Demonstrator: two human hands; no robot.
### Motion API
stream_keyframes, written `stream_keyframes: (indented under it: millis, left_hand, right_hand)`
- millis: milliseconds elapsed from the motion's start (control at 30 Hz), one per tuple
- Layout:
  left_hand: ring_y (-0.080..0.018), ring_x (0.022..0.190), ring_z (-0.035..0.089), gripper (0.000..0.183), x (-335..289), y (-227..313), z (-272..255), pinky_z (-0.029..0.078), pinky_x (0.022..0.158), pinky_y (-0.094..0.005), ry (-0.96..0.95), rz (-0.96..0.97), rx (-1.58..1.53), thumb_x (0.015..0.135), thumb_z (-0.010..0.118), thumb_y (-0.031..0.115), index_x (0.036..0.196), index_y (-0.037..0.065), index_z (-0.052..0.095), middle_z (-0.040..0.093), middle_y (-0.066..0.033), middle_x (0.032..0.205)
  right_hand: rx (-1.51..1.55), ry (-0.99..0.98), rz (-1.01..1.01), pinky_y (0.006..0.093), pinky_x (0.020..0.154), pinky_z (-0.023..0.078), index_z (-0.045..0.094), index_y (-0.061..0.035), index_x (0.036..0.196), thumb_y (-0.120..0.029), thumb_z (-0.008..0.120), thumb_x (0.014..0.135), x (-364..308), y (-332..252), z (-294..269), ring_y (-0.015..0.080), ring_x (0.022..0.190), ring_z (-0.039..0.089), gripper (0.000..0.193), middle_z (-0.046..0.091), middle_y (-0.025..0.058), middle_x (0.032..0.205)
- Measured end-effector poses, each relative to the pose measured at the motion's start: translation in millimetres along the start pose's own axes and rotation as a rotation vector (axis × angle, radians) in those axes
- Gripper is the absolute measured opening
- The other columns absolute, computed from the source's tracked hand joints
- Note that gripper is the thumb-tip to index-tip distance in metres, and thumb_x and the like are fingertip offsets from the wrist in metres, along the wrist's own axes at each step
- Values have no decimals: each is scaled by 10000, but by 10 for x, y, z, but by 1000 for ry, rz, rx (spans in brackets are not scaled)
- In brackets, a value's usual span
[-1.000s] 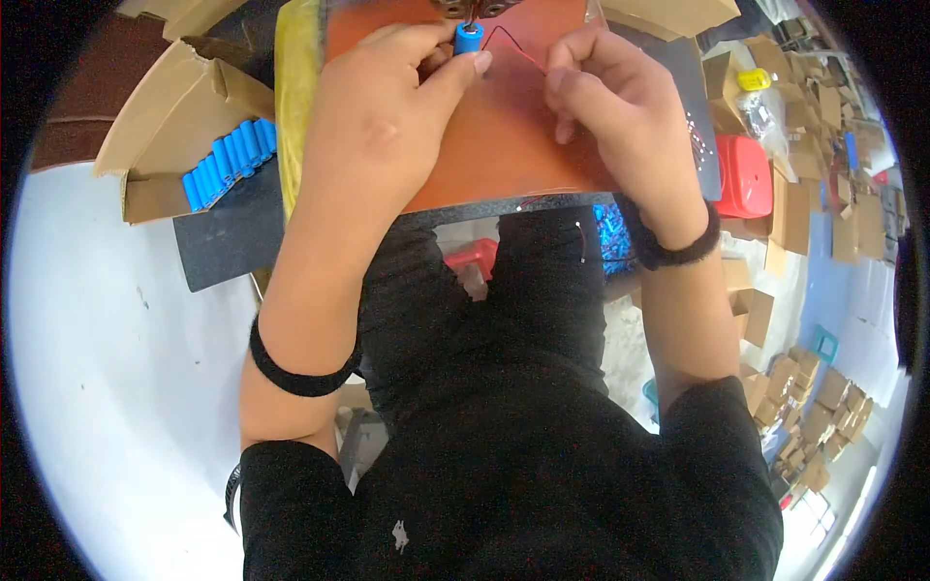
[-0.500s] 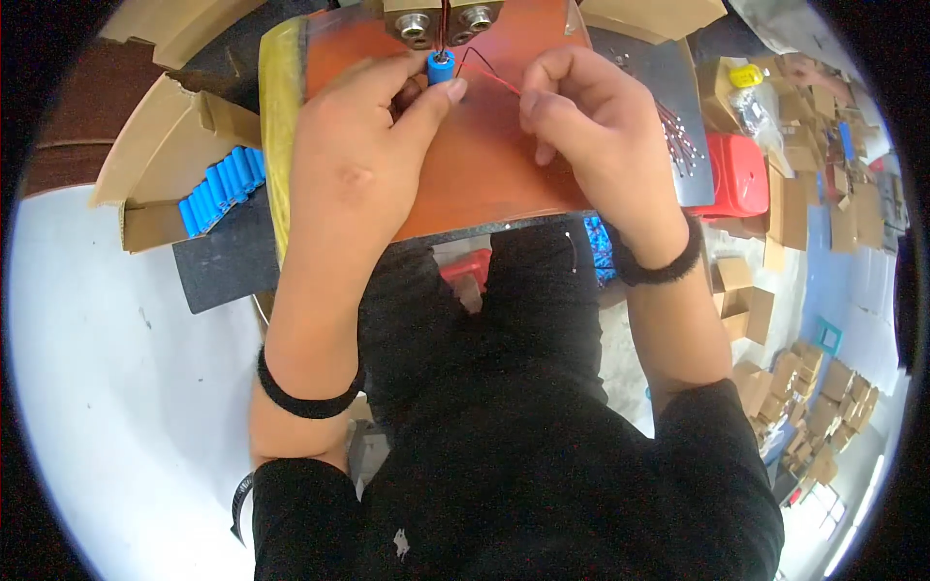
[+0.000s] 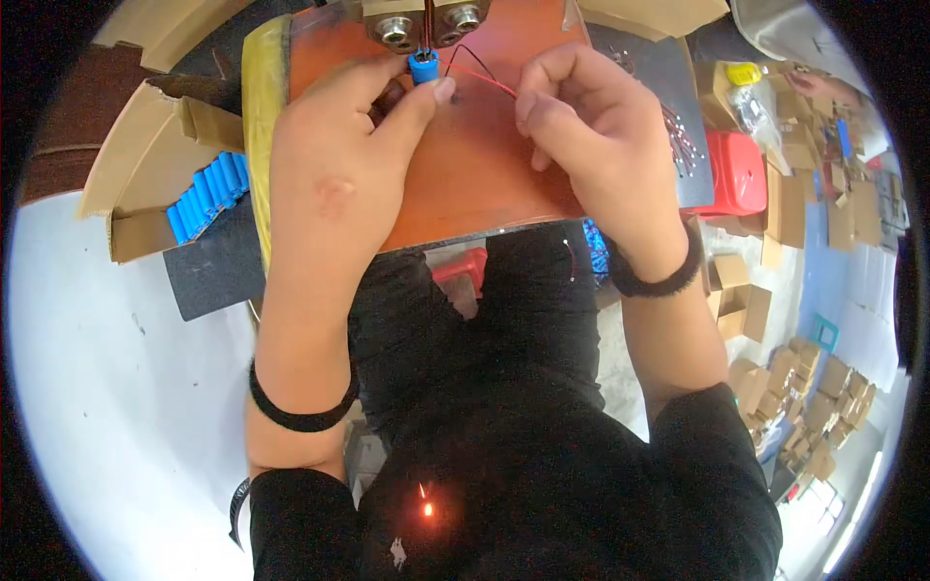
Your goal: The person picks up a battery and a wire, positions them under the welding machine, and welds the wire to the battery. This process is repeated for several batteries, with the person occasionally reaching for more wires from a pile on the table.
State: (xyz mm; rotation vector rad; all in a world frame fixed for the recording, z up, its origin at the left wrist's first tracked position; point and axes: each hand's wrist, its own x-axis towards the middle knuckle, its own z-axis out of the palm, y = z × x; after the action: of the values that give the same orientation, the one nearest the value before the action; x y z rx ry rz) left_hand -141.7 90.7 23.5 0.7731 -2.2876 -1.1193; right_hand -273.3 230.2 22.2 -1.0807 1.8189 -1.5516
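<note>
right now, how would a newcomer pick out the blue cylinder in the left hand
Find the orange work surface, then the metal machine head at its far side. Just below that in the picture, the left hand pinches the blue cylinder. It is held singly, unlike the blue cylinders grouped in the cardboard box to the left.

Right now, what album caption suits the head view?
Left hand holds a blue cylinder at metal prongs; right hand pinches thin red wire.

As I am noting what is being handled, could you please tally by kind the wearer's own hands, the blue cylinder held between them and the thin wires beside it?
Hands: 2 (left hand, right hand)
Cylinders: 1 (blue cylinder)
Thin wires: 2 (red wire, black wire)
Total: 5
</note>
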Motion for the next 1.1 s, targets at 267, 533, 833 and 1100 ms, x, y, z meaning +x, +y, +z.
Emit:
stream_keyframes:
  millis: [267,533,833,1100]
  left_hand:
    - [-290,651,561,254,-1,-19,28,449,622,-362,52,116,-72,835,709,195,930,-32,647,607,-181,751]
    - [-175,789,622,292,-35,-8,-13,475,753,-272,48,180,140,858,719,211,1082,27,689,681,-98,922]
    - [-236,735,627,306,-395,-20,-408,497,681,-319,10,528,119,820,746,268,991,20,695,659,-120,841]
    - [-315,954,617,290,-348,-981,-1290,491,822,-410,53,176,839,808,717,195,1078,92,699,655,-106,1093]
  right_hand:
    - [83,78,67,226,632,425,576,3,811,-87,621,827,-14,-34,35,60,678,496,101,546,-14,709]
    - [19,46,26,197,575,427,588,-12,914,-71,607,876,-24,-32,43,61,641,536,73,584,3,790]
    - [99,69,16,218,485,405,510,-26,822,-128,585,845,-540,-375,-401,108,579,465,129,507,61,786]
    - [-215,168,319,239,541,424,541,-47,899,-229,598,889,-1750,-76,-1457,93,654,487,191,519,28,812]
